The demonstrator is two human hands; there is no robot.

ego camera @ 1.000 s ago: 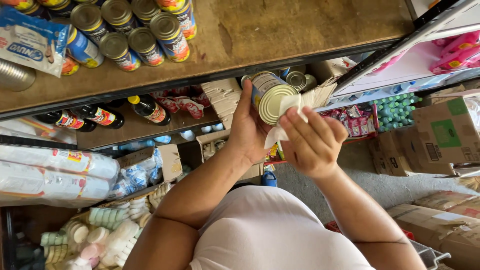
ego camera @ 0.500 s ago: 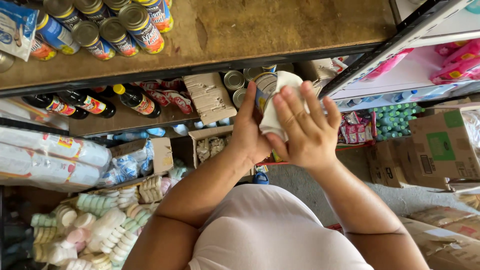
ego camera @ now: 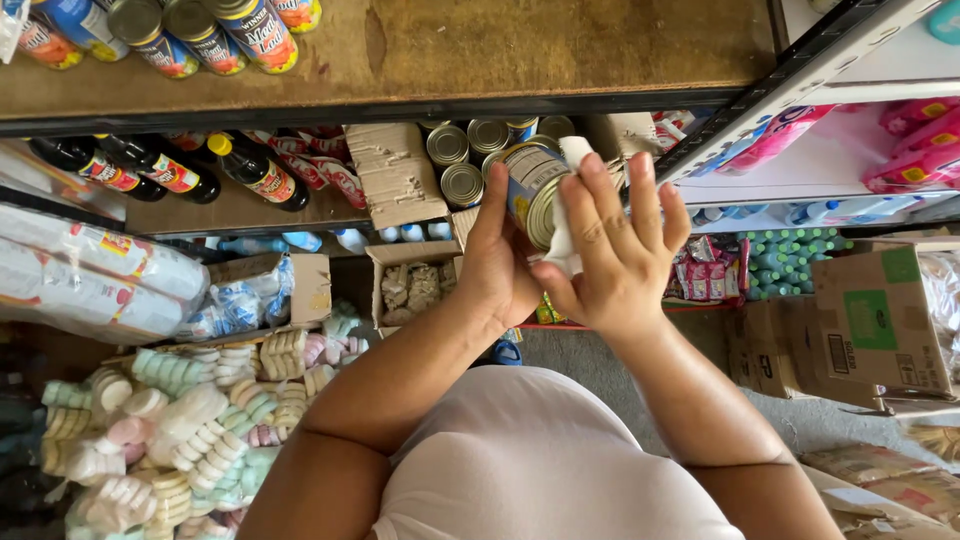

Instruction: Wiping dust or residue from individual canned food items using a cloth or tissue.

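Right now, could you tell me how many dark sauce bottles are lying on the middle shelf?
3: one at the far left, one beside it, and a yellow-capped one nearest the cardboard box. More may hide beneath the top shelf.

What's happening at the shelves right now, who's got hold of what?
A person stands at stocked shop shelves, seen from above. Their left hand grips a tin can by its side, held up in front of the lower shelf. Their right hand presses a white cloth against the can's end. More cans sit on the shelf behind, with dark bottles to the left.
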